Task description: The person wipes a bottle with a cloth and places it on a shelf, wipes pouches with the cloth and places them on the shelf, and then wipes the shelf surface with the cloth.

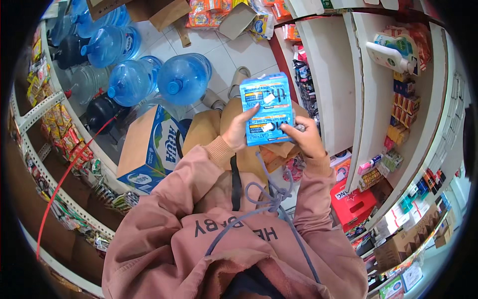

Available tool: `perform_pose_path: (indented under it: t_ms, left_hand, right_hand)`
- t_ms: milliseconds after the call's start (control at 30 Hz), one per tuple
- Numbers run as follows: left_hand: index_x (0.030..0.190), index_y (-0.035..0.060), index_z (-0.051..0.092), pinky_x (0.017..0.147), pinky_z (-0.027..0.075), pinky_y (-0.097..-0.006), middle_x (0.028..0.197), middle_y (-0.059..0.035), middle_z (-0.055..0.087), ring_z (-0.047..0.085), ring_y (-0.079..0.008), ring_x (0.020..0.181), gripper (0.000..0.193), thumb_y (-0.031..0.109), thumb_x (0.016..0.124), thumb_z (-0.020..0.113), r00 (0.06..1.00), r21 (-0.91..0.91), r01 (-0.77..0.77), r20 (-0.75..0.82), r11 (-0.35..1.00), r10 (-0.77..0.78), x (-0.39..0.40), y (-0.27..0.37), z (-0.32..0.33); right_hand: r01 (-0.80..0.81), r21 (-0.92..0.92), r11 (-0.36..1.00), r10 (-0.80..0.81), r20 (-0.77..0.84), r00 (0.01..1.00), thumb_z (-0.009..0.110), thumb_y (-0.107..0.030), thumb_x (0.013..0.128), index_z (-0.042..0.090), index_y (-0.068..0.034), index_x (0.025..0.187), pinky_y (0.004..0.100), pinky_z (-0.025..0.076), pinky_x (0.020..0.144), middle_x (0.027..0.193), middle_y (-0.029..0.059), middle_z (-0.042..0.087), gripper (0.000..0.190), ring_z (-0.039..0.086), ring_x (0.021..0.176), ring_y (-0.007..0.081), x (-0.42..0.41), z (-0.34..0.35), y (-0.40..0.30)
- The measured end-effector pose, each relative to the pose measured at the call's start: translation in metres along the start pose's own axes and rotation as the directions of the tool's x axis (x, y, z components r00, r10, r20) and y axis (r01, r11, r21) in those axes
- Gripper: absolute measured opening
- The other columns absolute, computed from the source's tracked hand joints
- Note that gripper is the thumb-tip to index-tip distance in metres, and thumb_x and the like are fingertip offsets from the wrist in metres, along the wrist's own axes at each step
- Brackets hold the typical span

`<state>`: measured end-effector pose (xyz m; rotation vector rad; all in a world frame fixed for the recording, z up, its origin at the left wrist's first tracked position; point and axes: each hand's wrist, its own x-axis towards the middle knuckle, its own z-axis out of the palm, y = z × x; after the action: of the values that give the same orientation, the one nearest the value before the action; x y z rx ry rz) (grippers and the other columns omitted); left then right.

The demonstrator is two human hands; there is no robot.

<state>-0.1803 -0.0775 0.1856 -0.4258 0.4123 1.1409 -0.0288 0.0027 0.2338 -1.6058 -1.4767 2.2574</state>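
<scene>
Both my hands grip a bundle of blue Gatsby hair cream sachets (pixel 266 112) above my lap. My left hand (pixel 239 129) holds its left edge, the thumb lying on the front. On the opposite side my right hand (pixel 306 136) pinches the lower right part, thumb over the print. White patches show on the two front sachets, which are joined one above the other. Beneath my right wrist lies brown paper or card packaging (pixel 274 159), partly hidden by the hands.
Blue water gallon bottles (pixel 185 78) stand on the tiled floor (pixel 239 52), front left. An Aqua carton (pixel 143 149) is beside my left arm. White shelves (pixel 328 74) with packaged goods rise to the right. Sachets hang along a perforated rack (pixel 41 108) at left; a red strap (pixel 71 168) crosses it.
</scene>
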Motion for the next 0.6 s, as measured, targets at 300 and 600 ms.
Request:
perform_pose_path:
  t_ms: [300, 600]
  left_hand:
    - [0.112, 0.0026, 0.035, 0.084, 0.037, -0.0397, 0.107, -0.0136, 0.045, 0.047, -0.0247, 0.096, 0.04, 0.029, 0.083, 0.038, 0.956, -0.44, 0.169, 0.29, 0.882, -0.038, -0.001, -0.005, -0.023]
    - [0.113, 0.0054, 0.035, 0.079, 0.04, -0.0339, 0.104, -0.0089, 0.047, 0.047, -0.0191, 0.094, 0.046, 0.038, 0.081, 0.038, 0.999, -0.089, -0.04, 0.002, 0.995, 0.041, -0.014, 0.003, 0.003]
  right_hand:
    - [0.391, -0.811, 0.435, -0.784, -0.127, 0.608, 0.048, -0.009, 0.073, 0.049, -0.002, 0.071, 0.0341, 0.034, 0.062, 0.07, 0.0114, 0.047, 0.007, 0.043, 0.069, 0.0266, 0.013, 0.064, 0.009]
    - [0.303, -0.736, 0.606, -0.654, -0.243, 0.716, 0.049, -0.007, 0.069, 0.05, -0.001, 0.076, 0.0334, 0.034, 0.064, 0.074, 0.0113, 0.047, 0.009, 0.04, 0.069, 0.0271, 0.021, 0.06, 0.023]
